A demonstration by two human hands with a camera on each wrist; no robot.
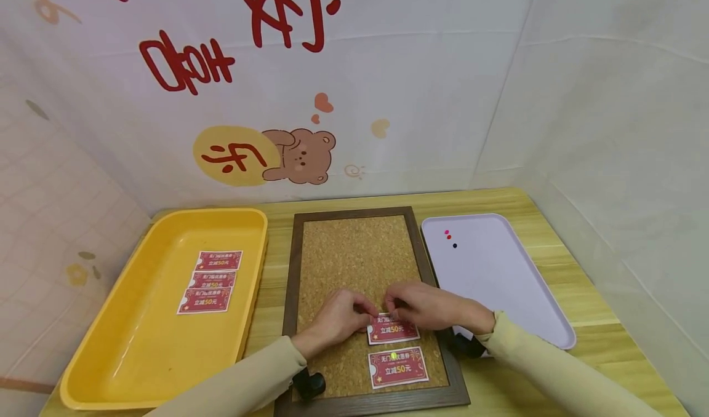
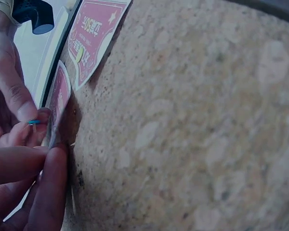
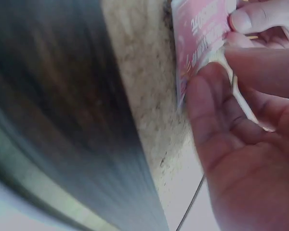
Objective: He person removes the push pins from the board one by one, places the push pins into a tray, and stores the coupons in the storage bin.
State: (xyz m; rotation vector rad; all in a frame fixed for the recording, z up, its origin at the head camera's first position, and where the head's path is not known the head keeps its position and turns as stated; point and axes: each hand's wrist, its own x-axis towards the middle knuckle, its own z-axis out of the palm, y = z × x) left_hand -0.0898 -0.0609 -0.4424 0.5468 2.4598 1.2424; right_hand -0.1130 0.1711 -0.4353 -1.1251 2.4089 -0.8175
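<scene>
My left hand [image 1: 336, 320] pinches the upper left edge of a red coupon [image 1: 394, 331] on the cork board [image 1: 354, 251]. At the coupon's top edge, my right hand [image 1: 429, 305] holds a teal thumbtack [image 2: 33, 122] between thumb and finger. The tack shows in the left wrist view and is hidden by the fingers in the head view. Directly below lies a second red coupon [image 1: 400, 373], with a yellow tack [image 1: 394, 356] at its upper middle. In the right wrist view the gripped coupon [image 3: 197, 33] tilts up from the cork.
A yellow tray [image 1: 133, 368] on the left holds three red coupons [image 1: 205, 300], the lower two overlapping. To the right, a lavender tray [image 1: 493, 269] carries a few small tacks [image 1: 455, 245] in pink, red and black. A dark wooden frame [image 1: 293, 269] borders the cork.
</scene>
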